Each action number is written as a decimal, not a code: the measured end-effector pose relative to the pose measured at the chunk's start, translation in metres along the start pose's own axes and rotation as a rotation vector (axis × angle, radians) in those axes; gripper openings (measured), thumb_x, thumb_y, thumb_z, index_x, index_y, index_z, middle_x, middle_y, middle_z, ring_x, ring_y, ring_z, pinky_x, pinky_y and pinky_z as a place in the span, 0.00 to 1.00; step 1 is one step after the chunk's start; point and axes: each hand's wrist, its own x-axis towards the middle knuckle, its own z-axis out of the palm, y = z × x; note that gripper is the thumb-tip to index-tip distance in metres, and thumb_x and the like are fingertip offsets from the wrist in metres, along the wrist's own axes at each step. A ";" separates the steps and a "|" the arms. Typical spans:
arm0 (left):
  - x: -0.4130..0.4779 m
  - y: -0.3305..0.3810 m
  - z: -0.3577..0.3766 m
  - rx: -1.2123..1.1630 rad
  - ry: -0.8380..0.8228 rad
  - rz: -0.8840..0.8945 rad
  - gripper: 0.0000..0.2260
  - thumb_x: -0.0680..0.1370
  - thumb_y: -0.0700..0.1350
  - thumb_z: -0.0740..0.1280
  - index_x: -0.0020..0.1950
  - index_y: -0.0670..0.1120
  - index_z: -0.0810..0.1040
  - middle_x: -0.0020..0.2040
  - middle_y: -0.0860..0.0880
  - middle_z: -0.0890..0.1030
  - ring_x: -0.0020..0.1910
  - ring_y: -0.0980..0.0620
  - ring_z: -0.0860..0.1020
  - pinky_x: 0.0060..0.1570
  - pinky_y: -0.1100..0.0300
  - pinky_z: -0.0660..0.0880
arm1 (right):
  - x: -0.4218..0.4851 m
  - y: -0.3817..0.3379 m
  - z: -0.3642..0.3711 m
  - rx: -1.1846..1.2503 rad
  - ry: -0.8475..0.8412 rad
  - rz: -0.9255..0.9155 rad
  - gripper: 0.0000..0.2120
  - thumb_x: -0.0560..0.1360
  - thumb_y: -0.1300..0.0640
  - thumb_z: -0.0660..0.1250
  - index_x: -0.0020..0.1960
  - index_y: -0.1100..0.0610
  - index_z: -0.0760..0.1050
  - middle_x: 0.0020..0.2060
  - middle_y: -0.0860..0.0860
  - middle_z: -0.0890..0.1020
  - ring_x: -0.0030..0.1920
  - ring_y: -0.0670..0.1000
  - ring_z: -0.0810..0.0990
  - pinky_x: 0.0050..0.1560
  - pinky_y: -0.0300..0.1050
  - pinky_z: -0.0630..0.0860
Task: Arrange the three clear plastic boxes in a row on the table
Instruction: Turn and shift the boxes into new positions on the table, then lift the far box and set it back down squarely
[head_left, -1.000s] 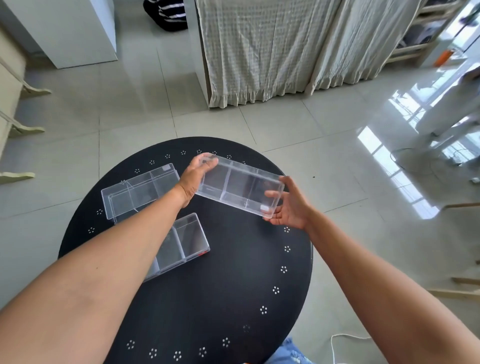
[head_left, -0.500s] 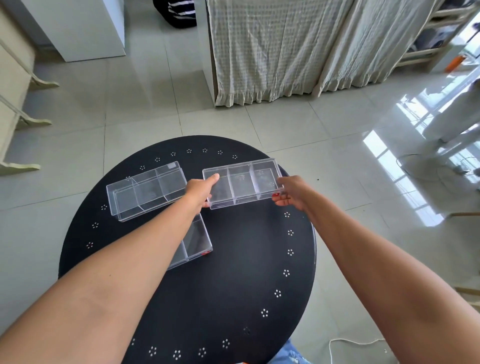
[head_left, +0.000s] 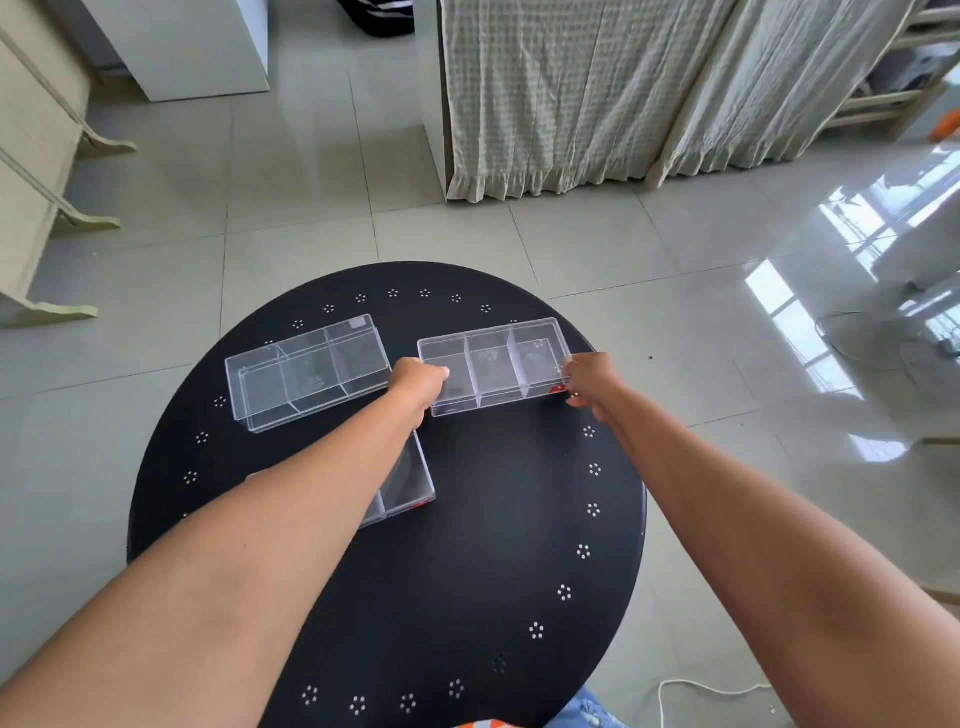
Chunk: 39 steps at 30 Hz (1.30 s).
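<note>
- Table (head_left: 467, 571): round, black top, ring of small flower-shaped hole clusters near the rim. Stands on pale glossy floor tiles.
- Left box (head_left: 306, 371): clear plastic, three compartments, lying on the far left part of the top, long side slightly angled.
- Right box (head_left: 491, 364): clear, three compartments, on the far right part near the rim, a small red mark at its near right corner. Beside the left box, a narrow gap between them.
- Near box (head_left: 405, 483): clear, closer to the viewer, below the left box; mostly hidden under a forearm, red mark at its near corner.
</note>
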 end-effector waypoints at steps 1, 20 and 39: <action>0.000 0.000 0.000 0.008 0.000 -0.003 0.20 0.76 0.43 0.68 0.66 0.37 0.73 0.62 0.37 0.78 0.61 0.39 0.77 0.61 0.49 0.76 | 0.003 0.001 0.001 0.009 0.010 -0.054 0.15 0.81 0.59 0.62 0.68 0.57 0.73 0.65 0.49 0.75 0.64 0.48 0.78 0.32 0.36 0.60; -0.014 0.019 -0.047 0.148 0.107 0.267 0.25 0.77 0.44 0.63 0.74 0.47 0.68 0.68 0.46 0.77 0.65 0.46 0.76 0.58 0.59 0.71 | -0.003 -0.051 -0.017 0.302 0.271 0.059 0.25 0.78 0.58 0.59 0.75 0.51 0.70 0.70 0.59 0.72 0.72 0.62 0.70 0.73 0.55 0.62; 0.021 -0.093 -0.212 0.007 0.139 -0.131 0.52 0.70 0.58 0.74 0.80 0.51 0.39 0.81 0.47 0.52 0.79 0.45 0.55 0.74 0.45 0.57 | -0.012 -0.221 0.085 -0.107 -0.346 -0.477 0.55 0.70 0.49 0.79 0.81 0.65 0.47 0.72 0.60 0.73 0.71 0.60 0.74 0.69 0.53 0.72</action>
